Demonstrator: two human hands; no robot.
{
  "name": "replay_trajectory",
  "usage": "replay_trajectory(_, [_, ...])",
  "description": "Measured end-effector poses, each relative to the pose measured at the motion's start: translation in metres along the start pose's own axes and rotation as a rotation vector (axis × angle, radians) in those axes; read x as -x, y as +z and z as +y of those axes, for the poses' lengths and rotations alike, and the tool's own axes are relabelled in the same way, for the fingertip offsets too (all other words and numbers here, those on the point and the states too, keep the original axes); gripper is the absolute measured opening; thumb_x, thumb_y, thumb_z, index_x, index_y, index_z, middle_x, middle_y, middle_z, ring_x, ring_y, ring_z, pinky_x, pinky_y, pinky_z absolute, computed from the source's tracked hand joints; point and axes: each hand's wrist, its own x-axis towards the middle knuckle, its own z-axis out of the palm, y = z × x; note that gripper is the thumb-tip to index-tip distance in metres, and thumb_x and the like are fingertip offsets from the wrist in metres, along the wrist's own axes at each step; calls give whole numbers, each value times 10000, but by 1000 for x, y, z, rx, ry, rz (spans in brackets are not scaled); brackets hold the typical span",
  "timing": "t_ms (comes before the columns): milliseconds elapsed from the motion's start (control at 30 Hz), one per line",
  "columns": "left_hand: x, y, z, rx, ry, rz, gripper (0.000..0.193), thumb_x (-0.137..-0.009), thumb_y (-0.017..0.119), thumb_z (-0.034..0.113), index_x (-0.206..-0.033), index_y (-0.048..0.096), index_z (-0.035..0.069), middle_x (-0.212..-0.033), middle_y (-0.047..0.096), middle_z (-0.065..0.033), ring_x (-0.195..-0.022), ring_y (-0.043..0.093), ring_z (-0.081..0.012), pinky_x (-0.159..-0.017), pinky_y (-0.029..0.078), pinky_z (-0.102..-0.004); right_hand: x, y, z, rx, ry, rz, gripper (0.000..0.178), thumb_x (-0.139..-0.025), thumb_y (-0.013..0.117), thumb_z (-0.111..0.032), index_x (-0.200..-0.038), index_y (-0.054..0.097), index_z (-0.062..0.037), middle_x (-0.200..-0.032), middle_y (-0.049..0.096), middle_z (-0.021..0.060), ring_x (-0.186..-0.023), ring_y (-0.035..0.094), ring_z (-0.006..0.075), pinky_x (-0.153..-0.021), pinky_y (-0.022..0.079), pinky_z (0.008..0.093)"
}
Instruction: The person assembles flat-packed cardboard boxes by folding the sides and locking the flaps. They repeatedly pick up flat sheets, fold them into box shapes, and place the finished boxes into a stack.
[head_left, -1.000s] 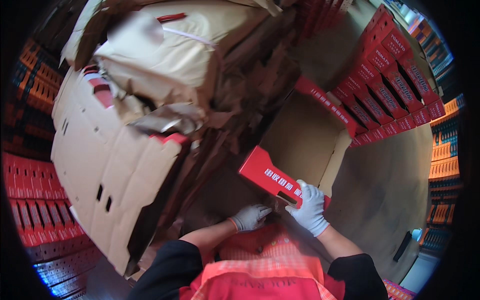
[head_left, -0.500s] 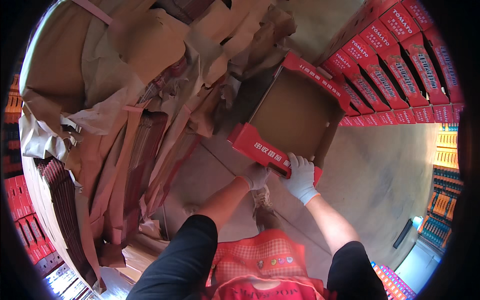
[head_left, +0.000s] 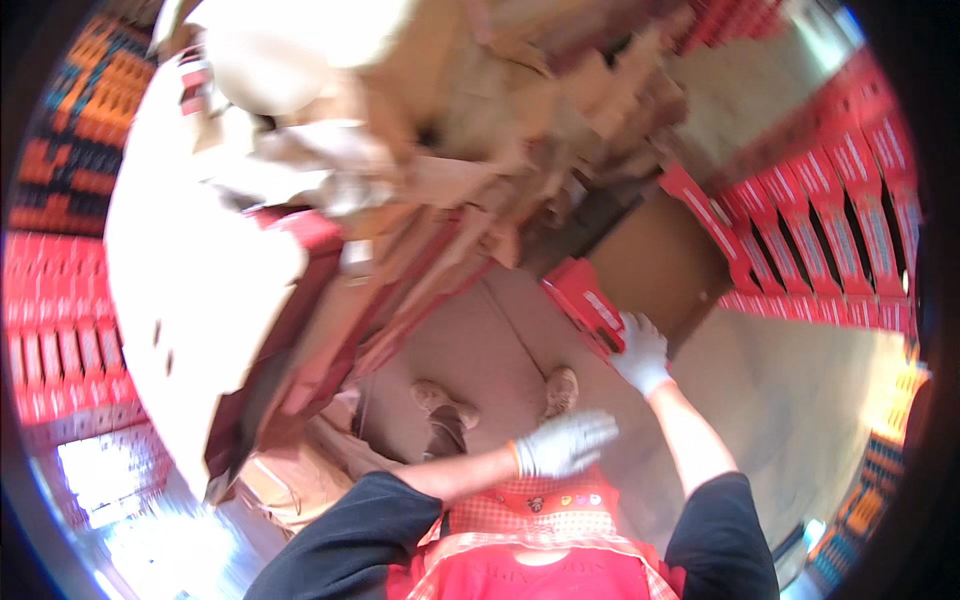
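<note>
The right hand [head_left: 642, 355], nearer, clamps its fingers on the down-right-slanting wall [head_left: 580, 294] of the red carton [head_left: 655, 265] above; the left hand [head_left: 566, 444], lower centre, extends empty fingers, together.

Head view is looking down, left fisheye of a worn pair; left hand [head_left: 568, 445] and right hand [head_left: 641, 354] are showing near, floor [head_left: 450, 345] is lying farther below, straight edges are bending toward the rim.

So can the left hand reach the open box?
Probably yes: the left hand looks empty, and nothing visible blocks its way to the box, whose near end the right hand holds.
</note>
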Motion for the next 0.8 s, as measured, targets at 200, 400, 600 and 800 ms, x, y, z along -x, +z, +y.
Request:
replay_trajectory(200, [72,-177,149,-159,-196,246,452,-898,663,187,-1312,575,29,-1308,588,-178,-1219,561,-353,-1036,455,-436,87,-167,-164,-885,-598,-443,391,-851,725,-201,-1187,640,-21,-1046,700,124,-952,686,229,-834,553,341])
replay_trajectory(400, [216,-372,191,-1045,-549,967,693,-840,692,137,-1460,419,-9,-1492,440,-215,-1409,376,-405,-1181,245,-484,91,-282,-368,-892,-1238,-46,245,-833,722,-88,-1057,678,0,-981,691,129,-912,680,245,-840,530,330])
replay_trajectory(600, [356,-486,121,-827,-1351,1052,977,-842,666,550,-1531,255,-8,-1567,275,-255,-1459,252,-383,-1182,225,-453,-48,-268,-504,-207,-784,679,683,-782,772,-358,-1312,512,-13,-1283,564,229,-1231,503,388,-1068,395,443])
replay_trajectory(800, [366,-536,106,12,-852,1644,905,-860,693,441,-1496,289,-59,-1475,434,-264,-1377,422,-332,-1124,325,-337,-91,-268,-529,-267,-466,353,872,-780,733,-524,-1402,424,4,-1355,524,293,-1231,540,410,-1017,455,461])
